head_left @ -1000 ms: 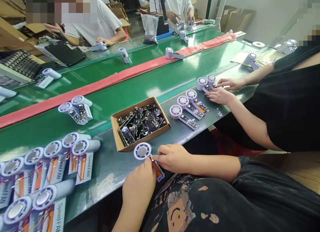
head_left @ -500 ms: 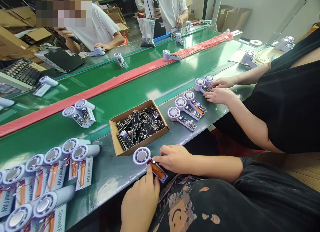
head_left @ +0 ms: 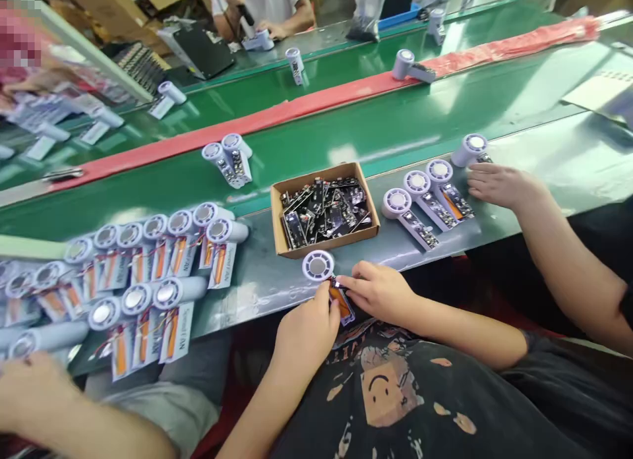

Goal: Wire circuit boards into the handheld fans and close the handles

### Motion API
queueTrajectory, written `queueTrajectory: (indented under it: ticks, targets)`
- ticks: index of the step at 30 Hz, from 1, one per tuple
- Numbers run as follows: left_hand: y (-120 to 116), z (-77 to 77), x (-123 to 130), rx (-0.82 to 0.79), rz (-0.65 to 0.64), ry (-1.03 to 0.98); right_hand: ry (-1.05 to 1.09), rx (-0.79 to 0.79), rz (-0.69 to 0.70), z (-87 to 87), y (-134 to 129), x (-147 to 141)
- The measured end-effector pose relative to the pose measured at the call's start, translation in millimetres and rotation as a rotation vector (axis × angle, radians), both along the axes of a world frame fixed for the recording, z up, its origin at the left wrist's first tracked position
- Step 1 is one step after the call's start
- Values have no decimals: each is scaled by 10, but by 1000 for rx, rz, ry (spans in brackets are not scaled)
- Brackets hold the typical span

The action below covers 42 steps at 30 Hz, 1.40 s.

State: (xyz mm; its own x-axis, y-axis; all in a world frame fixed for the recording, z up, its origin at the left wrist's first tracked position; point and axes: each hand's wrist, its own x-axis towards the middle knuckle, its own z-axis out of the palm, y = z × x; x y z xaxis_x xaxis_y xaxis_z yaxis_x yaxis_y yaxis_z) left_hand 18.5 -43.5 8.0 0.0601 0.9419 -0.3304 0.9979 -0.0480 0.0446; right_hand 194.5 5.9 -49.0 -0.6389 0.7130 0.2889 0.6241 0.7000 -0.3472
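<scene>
A pale purple handheld fan lies at the bench's near edge, its handle open and an orange strip showing inside. My left hand grips the handle from the left, thumb and index finger on it near the fan head. From the right, my right hand closes its fingertips on a small black circuit board at the top of the handle. The fingers partly cover that board. Just beyond the fan, a cardboard box holds many loose black circuit boards.
To the right stand several fans with boards fitted, beside a co-worker's hand. Rows of open fans with orange strips fill the left, near another person's blurred hand. Behind runs a green belt with a red strip.
The view has swung left and down, bringing in more fans and another person's arm at left. My hands stay on the same fan. One fan by the right co-worker is out of sight.
</scene>
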Motion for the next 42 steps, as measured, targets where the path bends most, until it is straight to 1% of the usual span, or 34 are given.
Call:
queueTrajectory:
  ticks: [1, 2, 3, 5, 6, 7, 9, 10, 11, 14, 17, 20, 23, 27, 30, 33, 36, 39, 42]
  targets:
    - [5, -7, -63, 41, -38, -67, 11, -5, -4, -2, 11, 2]
    - [14, -25, -139, 126, -84, -124, 20, -16, -7, -4, 22, 4]
    - [32, -50, -220, 246, -124, -156, 29, -33, -8, -3, 34, 6]
    - [104, -114, -367, 493, -199, -133, 46, -72, 1, 9, 52, 6]
    - [156, -148, -420, 564, -256, -101, 52, -92, 12, 23, 58, 7]
    - [214, -179, -456, 593, -327, -76, 57, -109, 22, 41, 59, 8]
    - [320, -231, -475, 585, -462, -62, 55, -134, 38, 83, 48, 18]
    - [357, -249, -463, 577, -494, -61, 50, -142, 43, 104, 36, 27]
    - [380, -262, -441, 580, -489, -59, 41, -146, 43, 124, 22, 38]
    - [374, -278, -353, 579, -364, -60, -6, -124, 28, 160, -21, 73]
    - [326, -288, -279, 540, -258, -143, -46, -81, 27, 166, -23, 83]
    - [296, -324, -246, 520, -205, -225, -61, -87, 51, 150, 23, 72]
    - [276, -371, -245, 539, -164, -253, -45, -118, 84, 120, 87, 80]
    - [252, -398, -254, 562, -149, -268, 2, -133, 142, 85, 155, 126]
    - [244, -398, -256, 582, -156, -276, 40, -84, 170, 91, 179, 138]
    - [244, -400, -253, 599, -156, -275, 74, -17, 177, 112, 177, 116]
    - [242, -404, -245, 597, -154, -258, 86, 16, 181, 115, 164, 99]
    - [237, -407, -240, 588, -153, -252, 138, 20, 164, 107, 163, 110]
    - [229, -407, -242, 573, -140, -255, 209, -8, 158, 120, 184, 142]
